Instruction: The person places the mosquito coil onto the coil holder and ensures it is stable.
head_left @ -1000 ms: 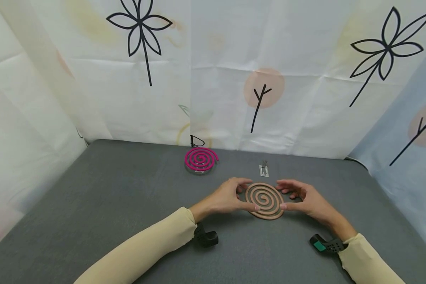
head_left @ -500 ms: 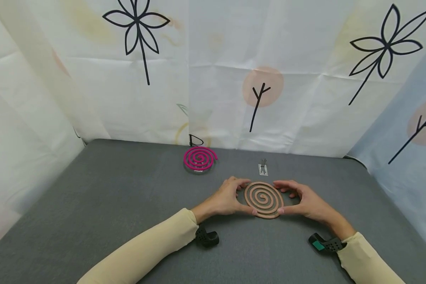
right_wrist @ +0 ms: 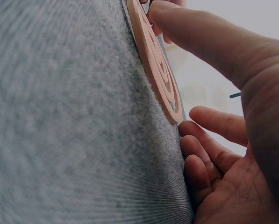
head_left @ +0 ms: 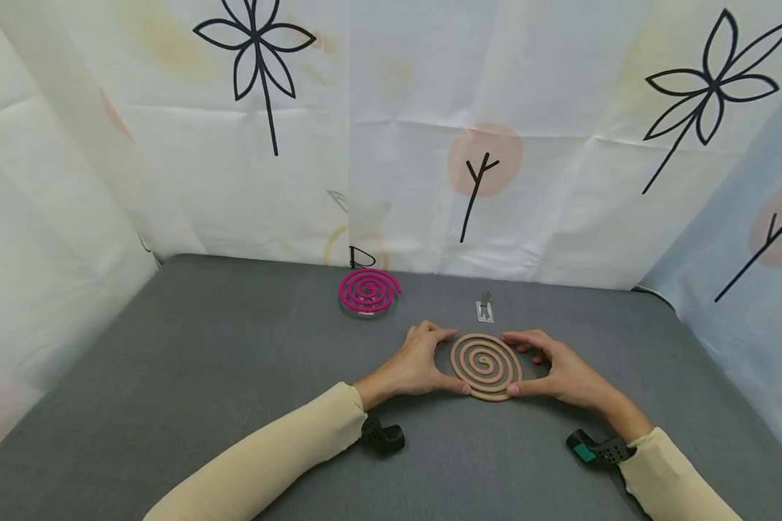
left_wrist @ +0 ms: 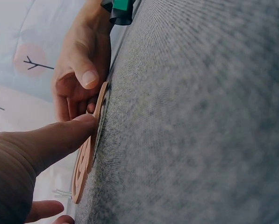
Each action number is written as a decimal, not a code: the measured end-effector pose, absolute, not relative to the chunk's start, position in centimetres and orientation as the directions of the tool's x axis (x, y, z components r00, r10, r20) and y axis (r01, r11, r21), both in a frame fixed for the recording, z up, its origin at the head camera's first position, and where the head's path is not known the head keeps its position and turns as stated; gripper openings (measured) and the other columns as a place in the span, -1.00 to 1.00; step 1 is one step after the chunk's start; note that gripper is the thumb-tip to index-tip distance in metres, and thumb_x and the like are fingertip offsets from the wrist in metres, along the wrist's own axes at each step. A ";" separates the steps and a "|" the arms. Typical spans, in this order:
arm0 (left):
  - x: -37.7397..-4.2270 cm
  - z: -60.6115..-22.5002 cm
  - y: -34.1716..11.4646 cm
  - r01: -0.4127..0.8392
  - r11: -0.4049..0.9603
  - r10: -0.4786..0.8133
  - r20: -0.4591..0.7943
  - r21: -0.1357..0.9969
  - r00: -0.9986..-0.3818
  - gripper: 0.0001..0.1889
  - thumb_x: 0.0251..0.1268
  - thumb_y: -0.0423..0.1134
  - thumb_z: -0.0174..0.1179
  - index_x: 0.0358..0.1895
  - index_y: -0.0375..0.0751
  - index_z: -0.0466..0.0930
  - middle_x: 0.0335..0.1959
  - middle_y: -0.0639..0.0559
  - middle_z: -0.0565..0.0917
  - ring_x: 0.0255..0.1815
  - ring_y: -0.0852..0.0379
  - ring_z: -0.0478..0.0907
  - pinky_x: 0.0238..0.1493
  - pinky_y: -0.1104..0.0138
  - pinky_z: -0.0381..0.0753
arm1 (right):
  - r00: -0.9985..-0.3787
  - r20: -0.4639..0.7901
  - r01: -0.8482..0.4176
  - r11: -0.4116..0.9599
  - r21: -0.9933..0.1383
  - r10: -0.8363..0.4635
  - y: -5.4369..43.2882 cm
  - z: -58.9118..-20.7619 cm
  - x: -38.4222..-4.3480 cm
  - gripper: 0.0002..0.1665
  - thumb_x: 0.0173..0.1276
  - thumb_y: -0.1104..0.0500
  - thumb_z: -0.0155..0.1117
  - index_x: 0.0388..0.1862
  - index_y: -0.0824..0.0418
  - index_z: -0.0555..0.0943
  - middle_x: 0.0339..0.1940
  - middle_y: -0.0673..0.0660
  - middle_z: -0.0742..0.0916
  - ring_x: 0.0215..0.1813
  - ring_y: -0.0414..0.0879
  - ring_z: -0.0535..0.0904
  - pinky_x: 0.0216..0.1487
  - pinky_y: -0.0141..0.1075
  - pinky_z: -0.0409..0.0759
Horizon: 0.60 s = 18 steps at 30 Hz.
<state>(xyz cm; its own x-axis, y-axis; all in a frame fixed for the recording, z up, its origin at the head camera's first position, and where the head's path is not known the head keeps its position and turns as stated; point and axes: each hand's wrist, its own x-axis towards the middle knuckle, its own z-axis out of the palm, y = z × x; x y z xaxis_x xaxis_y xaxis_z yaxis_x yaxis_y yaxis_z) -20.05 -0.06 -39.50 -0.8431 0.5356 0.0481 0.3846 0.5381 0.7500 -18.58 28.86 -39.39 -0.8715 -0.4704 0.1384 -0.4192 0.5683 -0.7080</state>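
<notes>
A tan mosquito coil (head_left: pixel 485 361) lies flat on the grey table between my hands. Its thin edge shows in the left wrist view, where the coil (left_wrist: pixel 88 151) runs beneath my thumb. My left hand (head_left: pixel 419 364) has its thumb at the coil's near left edge, the fingers spread off the far side. On the right, my right hand (head_left: pixel 563 373) puts its thumb by the near right edge. In the right wrist view its loosely bent fingers (right_wrist: pixel 200 158) lie just beyond the coil (right_wrist: pixel 158 74). Whether either thumb presses on the coil I cannot tell.
A pink mosquito coil (head_left: pixel 368 291) sits raised over a round base toward the back of the table. Behind the tan coil lies a small metal coil stand (head_left: pixel 485 311) with upright prongs. White patterned cloth (head_left: pixel 404 195) hangs along the table's back edge.
My left hand has drawn slightly left, its fingers farther from the tan coil. My right thumb has shifted a little toward the coil's near edge. The coil stays in place.
</notes>
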 end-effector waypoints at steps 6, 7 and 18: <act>-20.2 -39.5 0.0 0.397 0.542 0.539 0.056 0.741 -0.840 -0.05 -0.01 0.07 0.61 0.48 -0.16 0.40 0.25 -0.08 0.39 0.23 -0.03 0.28 0.27 0.03 0.44 | -0.874 0.136 -0.418 0.578 -0.701 -0.467 28.9 -39.2 -18.6 -0.11 0.13 0.13 0.65 0.42 0.30 0.47 0.21 0.16 0.56 0.12 -0.12 0.44 0.03 -0.34 0.43; -20.2 -39.5 0.0 0.396 0.542 0.539 0.055 0.741 -0.841 -0.05 -0.02 0.07 0.61 0.47 -0.16 0.40 0.25 -0.08 0.39 0.24 -0.04 0.28 0.27 0.03 0.44 | -0.874 0.135 -0.417 0.579 -0.700 -0.467 28.9 -39.2 -18.6 -0.10 0.13 0.12 0.65 0.42 0.30 0.47 0.22 0.17 0.56 0.12 -0.11 0.44 0.04 -0.34 0.43; -19.9 -39.7 0.2 0.391 0.558 0.522 0.057 0.732 -0.851 -0.07 -0.05 0.08 0.63 0.44 -0.13 0.45 0.23 -0.05 0.38 0.24 -0.03 0.26 0.26 0.02 0.45 | -0.877 0.118 -0.412 0.603 -0.683 -0.466 28.8 -39.3 -18.3 -0.08 0.13 0.07 0.65 0.43 0.25 0.46 0.27 0.17 0.53 0.16 -0.08 0.41 0.08 -0.28 0.44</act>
